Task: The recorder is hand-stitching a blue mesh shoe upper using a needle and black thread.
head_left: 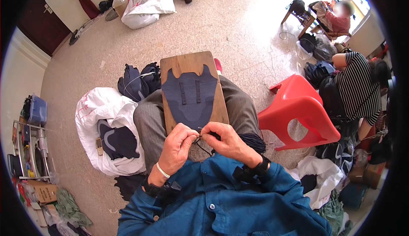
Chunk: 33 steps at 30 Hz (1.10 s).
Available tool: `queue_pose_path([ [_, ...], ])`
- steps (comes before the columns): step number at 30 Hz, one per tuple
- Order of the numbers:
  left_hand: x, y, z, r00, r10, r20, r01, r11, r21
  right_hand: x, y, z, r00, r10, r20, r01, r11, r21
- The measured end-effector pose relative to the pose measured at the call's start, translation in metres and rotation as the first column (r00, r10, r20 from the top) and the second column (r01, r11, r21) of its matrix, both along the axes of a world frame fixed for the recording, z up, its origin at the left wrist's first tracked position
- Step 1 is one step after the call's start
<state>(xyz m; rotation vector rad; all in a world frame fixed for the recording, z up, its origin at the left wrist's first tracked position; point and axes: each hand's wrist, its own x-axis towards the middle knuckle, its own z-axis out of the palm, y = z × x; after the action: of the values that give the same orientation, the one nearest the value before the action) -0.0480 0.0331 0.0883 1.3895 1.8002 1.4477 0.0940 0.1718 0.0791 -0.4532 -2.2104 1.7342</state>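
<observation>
A wooden board [186,61] rests across my lap. On it lies a flat navy fabric piece [190,93], with a notched far edge and two dark strips of slots down its middle. My left hand [175,148] and my right hand [226,141] meet at the piece's near end, fingertips pinched together. A thin dark cord [206,151] runs between them and dangles below; its exact hold in the fingers is too small to make out. Beside my right wrist sits a bundle of dark cords [252,143] on my thigh.
Left of my leg, a white sack [91,112] holds more dark pieces [123,144] and a small phone [99,146]. Tied dark bundles [134,82] lie beyond it. A red plastic stool [294,108] is tipped at my right, near a person in stripes [358,84].
</observation>
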Motion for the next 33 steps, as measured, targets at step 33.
queue_pose_path([
  [33, -0.007, -0.011, -0.005, 0.999, -0.007, 0.043, 0.013, 0.99, -0.142, -0.006, -0.01, -0.004, 0.99, 0.021, -0.142, 0.028, 0.941, 0.336],
])
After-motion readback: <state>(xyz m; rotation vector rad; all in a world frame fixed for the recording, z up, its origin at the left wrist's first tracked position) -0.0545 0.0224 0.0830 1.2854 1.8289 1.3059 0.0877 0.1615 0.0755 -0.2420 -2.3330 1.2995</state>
